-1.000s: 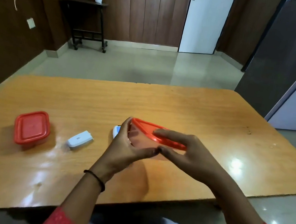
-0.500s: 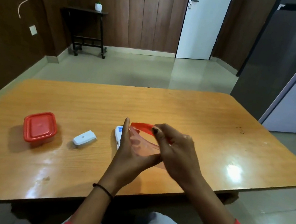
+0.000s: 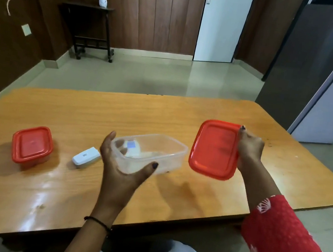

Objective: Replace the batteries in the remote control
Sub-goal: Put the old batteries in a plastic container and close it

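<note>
1. Remote control [image 3: 133, 150] shows through the clear container [image 3: 171, 153], mid-table.
2. Left hand [image 3: 120, 173] grips that container, fingers curled round its wall.
3. Right hand [image 3: 249, 148], at 3 o'clock of it, pinches the red lid [image 3: 214, 149].

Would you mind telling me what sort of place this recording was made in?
Likely an indoor dining or meeting room: a large wooden table, a wood-panelled wall, and what looks like a tall grey refrigerator at the right.

Left hand [image 3: 120, 168] holding clear tub [image 3: 156, 156] (uncovered), right hand [image 3: 249, 148] pinching red lid [image 3: 213, 150]
</note>
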Tool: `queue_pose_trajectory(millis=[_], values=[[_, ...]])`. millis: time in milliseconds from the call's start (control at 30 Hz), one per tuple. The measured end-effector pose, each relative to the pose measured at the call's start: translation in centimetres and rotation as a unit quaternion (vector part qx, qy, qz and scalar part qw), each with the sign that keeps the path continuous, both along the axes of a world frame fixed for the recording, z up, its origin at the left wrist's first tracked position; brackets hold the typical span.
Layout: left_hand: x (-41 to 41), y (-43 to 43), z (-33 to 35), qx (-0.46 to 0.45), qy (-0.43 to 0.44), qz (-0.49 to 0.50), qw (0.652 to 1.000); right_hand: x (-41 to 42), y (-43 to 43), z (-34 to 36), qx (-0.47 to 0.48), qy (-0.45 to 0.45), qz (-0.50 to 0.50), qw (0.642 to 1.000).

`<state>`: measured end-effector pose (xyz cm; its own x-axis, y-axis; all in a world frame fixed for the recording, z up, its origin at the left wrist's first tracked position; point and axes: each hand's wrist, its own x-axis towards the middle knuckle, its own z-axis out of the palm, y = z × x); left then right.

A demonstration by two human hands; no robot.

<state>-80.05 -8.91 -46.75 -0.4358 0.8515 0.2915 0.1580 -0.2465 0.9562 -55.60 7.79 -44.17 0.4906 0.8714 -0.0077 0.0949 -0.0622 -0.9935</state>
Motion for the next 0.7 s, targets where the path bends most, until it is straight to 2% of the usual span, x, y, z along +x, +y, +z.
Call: queue_pose_trajectory(millis=[100, 267, 400, 567, 633, 700], values=[[-0.5, 0.3, -1.1, 0.012, -0.007, 0.041, 0.999, 1.8, 1.3, -3.2, -0.092, -0.049, 0.008, 0.994], [-0.3, 0.6, -3.6, 0.027, -0.005, 0.101, 0.995, 1.9, 1.4, -5.3, -0.153, -0.155, 0.027, 0.976], [0.2, 1.1, -4.6, 0.012, -0.025, 0.107, 0.994, 1.5, 1.5, -6.3, -0.176, -0.228, 0.072, 0.955], [2.4, 2.8, -4.3, 0.000, 0.015, 0.065, 0.998, 1.6, 0.9, -7.4, -0.152, -0.342, 0.069, 0.925], [3.8, 4.2, -3.9, 0.010, 0.037, 0.071, 0.997, 0.7, -0.1, -6.4, -0.078, -0.325, 0.072, 0.940], [5.0, 5.9, -3.7, 0.003, 0.030, 0.093, 0.995, -1.2, -1.9, -4.5, -0.018, -0.188, 0.138, 0.972]])
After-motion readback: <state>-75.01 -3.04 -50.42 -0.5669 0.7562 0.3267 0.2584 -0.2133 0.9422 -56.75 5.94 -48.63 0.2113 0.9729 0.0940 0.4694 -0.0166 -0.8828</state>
